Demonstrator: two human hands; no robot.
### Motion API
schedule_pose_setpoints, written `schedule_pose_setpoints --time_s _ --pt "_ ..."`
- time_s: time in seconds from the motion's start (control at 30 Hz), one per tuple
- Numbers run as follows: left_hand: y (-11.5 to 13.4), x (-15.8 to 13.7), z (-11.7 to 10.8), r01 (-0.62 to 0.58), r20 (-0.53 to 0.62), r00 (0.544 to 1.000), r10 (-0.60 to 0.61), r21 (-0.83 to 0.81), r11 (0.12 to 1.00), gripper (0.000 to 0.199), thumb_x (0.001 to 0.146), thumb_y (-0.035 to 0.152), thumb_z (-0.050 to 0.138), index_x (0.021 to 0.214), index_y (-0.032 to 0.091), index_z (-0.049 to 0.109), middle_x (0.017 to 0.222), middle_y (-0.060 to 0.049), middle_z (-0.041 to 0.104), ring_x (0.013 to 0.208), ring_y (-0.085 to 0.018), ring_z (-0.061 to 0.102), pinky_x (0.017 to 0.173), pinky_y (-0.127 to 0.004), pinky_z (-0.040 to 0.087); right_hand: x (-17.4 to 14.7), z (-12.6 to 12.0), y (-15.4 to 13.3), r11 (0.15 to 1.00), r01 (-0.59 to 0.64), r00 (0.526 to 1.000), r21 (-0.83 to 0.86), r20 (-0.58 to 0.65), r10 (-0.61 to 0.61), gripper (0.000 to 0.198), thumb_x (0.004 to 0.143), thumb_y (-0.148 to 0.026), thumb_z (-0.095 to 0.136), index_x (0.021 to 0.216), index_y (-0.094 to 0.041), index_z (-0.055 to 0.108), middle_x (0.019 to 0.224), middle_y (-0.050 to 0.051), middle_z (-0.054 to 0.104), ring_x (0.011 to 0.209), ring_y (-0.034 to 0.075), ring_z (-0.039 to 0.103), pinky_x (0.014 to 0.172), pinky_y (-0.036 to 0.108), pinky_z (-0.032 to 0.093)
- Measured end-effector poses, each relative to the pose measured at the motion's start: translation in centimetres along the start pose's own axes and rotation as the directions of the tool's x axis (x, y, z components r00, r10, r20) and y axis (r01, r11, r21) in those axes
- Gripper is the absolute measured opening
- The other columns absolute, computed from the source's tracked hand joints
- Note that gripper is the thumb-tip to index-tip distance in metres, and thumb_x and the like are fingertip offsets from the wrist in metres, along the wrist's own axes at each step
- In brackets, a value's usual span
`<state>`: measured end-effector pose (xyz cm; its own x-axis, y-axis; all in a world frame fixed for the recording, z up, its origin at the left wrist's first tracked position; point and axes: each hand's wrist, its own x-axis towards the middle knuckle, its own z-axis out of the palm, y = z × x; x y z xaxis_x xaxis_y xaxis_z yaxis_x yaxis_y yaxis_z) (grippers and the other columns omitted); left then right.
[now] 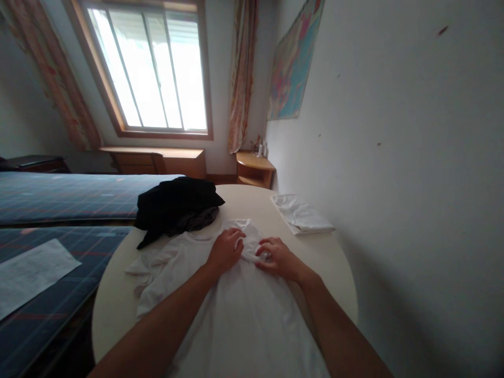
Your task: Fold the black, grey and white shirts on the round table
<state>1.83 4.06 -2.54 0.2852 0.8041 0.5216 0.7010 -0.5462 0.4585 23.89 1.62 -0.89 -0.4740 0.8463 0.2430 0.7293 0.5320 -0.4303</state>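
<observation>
A white T-shirt (pixel 240 315) lies spread over the round table, its lower part running toward me and out of the frame. The collar and one sleeve show at its left side, while the cloth at the upper right is bunched and folded inward. My left hand (pixel 228 249) is on this bunched part, fingers curled and closed on the fabric. Just to its right, my right hand (pixel 280 258) grips the same area with bent fingers and thumb. The exact pinch points are partly hidden by the fingers.
The cream round table (pixel 338 283) carries a heap of black clothes (pixel 177 202) at the back left and a folded white garment (pixel 303 214) at the back right. A wall is close on the right. Left of the table, a plaid bed (pixel 102 252) holds a paper sheet (pixel 37 275).
</observation>
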Motion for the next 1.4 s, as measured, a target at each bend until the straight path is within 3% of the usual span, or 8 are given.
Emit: schedule_pose_setpoints --time_s 0.17,0.37,0.57,0.83,0.93,1.03,1.23,1.4 --pt "0.5 -0.2 0.3 0.017 0.072 0.997 -0.021 0.063 0.998 0.02 0.089 0.019 0.054 0.103 0.021 0.068 0.096 -0.005 0.071 0.094 -0.021 0.065 0.09 -0.035 0.05 0.3 -0.5 -0.4 0.998 0.047 0.998 0.033 -0.034 -0.046 0.005 0.081 -0.019 0.069 0.085 -0.022 0.072 0.112 0.008 0.07 0.112 0.023 0.06 0.103 0.039 0.043" --pt "-0.3 0.0 0.6 0.105 0.036 0.994 -0.108 0.081 0.991 0.039 0.1 0.031 0.041 0.133 0.016 0.055 0.124 -0.011 0.066 0.114 -0.024 0.061 0.101 -0.038 0.047 0.0 -1.3 -1.5 0.977 0.106 0.994 0.187 -0.059 -0.096 0.004 0.083 -0.019 0.067 0.086 -0.022 0.068 0.108 0.006 0.07 0.108 0.02 0.062 0.1 0.035 0.045" --pt "-0.8 -0.2 1.2 0.038 0.077 0.996 -0.048 0.132 0.991 0.042 0.101 0.034 0.041 0.138 0.017 0.053 0.128 -0.011 0.065 0.121 -0.026 0.057 0.107 -0.042 0.044 0.0 -0.1 -1.8 0.992 0.12 0.993 0.048 -0.025 -0.119 0.049 0.077 -0.038 0.078 0.122 -0.024 0.065 0.124 0.01 0.067 0.117 0.025 0.06 0.104 0.041 0.043" --pt "-0.7 0.1 0.9 0.097 0.058 0.993 -0.1 0.043 0.994 0.038 0.088 0.017 0.053 0.124 0.016 0.063 0.106 -0.009 0.072 0.106 -0.023 0.062 0.098 -0.037 0.048 0.6 1.1 -1.9 0.991 0.096 0.995 -0.091 -0.012 -0.098 0.013 0.087 -0.02 0.065 0.098 -0.022 0.071 0.121 0.008 0.071 0.115 0.025 0.063 0.108 0.046 0.037" --pt "-0.4 0.2 0.5 0.17 0.045 0.984 -0.17 0.005 0.985 0.041 0.082 0.014 0.055 0.123 0.019 0.063 0.095 -0.005 0.07 0.096 -0.021 0.064 0.091 -0.034 0.05 0.7 0.8 -2.1 0.998 0.056 0.998 -0.014 -0.036 -0.056 0.014 0.087 -0.014 0.061 0.096 -0.021 0.069 0.119 0.008 0.072 0.113 0.023 0.064 0.107 0.044 0.04" --pt "-0.2 0.4 0.1 0.218 0.01 0.976 -0.218 -0.003 0.976 0.034 0.082 0.015 0.055 0.115 0.021 0.064 0.09 -0.003 0.068 0.09 -0.02 0.064 0.088 -0.033 0.051 0.7 0.4 -2.2 0.995 0.06 0.996 0.084 -0.067 -0.055 0.008 0.089 -0.023 0.062 0.092 -0.022 0.069 0.121 0.007 0.071 0.115 0.022 0.063 0.105 0.04 0.043" --pt "-0.8 -0.1 0.7 0.084 0.038 0.995 -0.089 0.11 0.99 0.036 0.088 0.02 0.053 0.123 0.02 0.064 0.124 -0.009 0.065 0.116 -0.024 0.059 0.106 -0.04 0.045 0.2 1.3 -1.6 1.0 0.011 1.0 0.027 -0.027 -0.01 0.04 0.098 -0.04 0.051 0.133 -0.023 0.059 0.142 0.011 0.058 0.135 0.025 0.049 0.114 0.046 0.035" --pt "-1.3 -0.5 1.5 0.0 0.144 0.989 -0.034 0.229 0.973 0.045 0.087 0.019 0.053 0.132 0.018 0.059 0.139 -0.012 0.058 0.131 -0.027 0.05 0.113 -0.044 0.038 0.2 1.4 -1.3 0.997 -0.032 0.999 -0.071 0.027 0.034 0.035 0.096 -0.043 0.054 0.126 -0.028 0.065 0.143 0.009 0.057 0.136 0.028 0.047 0.116 0.056 0.027"
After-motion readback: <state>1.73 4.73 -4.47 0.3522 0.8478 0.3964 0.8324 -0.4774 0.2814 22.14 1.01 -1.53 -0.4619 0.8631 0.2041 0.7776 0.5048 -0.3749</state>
